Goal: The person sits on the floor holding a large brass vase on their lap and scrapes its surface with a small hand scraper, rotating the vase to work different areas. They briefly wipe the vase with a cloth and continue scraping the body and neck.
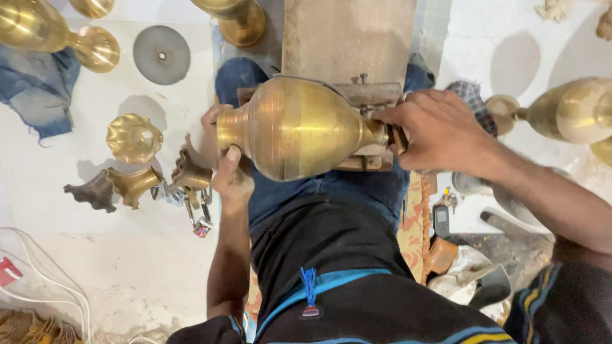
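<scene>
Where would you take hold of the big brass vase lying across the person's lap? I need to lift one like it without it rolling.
Probably by both narrow ends, as shown here. The brass vase lies on its side; the left hand wraps the flared neck, the right hand pinches the slim foot. The wide, smooth belly offers no purchase, so come in from each end.

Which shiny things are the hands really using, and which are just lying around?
In use:
brass vase
left hand
right hand
wooden block

Lying about:
scalloped brass cup
grey disc
denim cloth
keys
</scene>
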Available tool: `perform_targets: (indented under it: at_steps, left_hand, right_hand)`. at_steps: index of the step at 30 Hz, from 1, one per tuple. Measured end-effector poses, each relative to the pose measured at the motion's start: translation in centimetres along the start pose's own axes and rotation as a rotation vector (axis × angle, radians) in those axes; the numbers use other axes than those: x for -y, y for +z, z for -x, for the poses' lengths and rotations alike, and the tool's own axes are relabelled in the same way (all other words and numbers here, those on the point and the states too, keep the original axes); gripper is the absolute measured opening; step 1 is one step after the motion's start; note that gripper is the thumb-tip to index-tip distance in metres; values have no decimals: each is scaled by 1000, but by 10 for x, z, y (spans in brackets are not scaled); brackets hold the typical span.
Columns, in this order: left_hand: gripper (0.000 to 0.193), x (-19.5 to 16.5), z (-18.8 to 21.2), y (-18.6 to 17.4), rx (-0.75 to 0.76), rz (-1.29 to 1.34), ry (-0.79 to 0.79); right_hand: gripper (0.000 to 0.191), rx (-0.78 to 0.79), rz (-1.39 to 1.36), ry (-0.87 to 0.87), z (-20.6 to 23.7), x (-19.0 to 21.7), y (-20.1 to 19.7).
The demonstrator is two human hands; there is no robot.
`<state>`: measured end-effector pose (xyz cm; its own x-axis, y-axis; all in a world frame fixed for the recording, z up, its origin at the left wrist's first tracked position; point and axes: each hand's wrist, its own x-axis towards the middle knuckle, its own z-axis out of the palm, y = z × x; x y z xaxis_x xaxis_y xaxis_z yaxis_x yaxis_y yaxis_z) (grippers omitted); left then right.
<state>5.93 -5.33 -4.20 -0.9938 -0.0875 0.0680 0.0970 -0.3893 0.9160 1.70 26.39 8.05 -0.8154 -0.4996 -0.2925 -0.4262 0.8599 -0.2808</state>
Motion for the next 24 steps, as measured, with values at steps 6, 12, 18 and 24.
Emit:
perform_targets:
  at_steps: [6, 12, 18, 24]
  left_hand:
    - [77, -59, -7, 15, 6, 240, 5]
    - [68, -95, -40, 18, 213, 392, 102]
    - [49, -55, -22, 19, 35, 527, -1]
    - [51, -8, -18, 29, -309, 288, -119]
  right_hand:
    - [60, 138, -203, 4, -5, 17, -37]
    - [50, 76, -416, -246, -34, 22, -20]
    - [48, 104, -320, -272, -40, -8, 9]
    - [28, -598, -670, -359, 9, -60, 35]
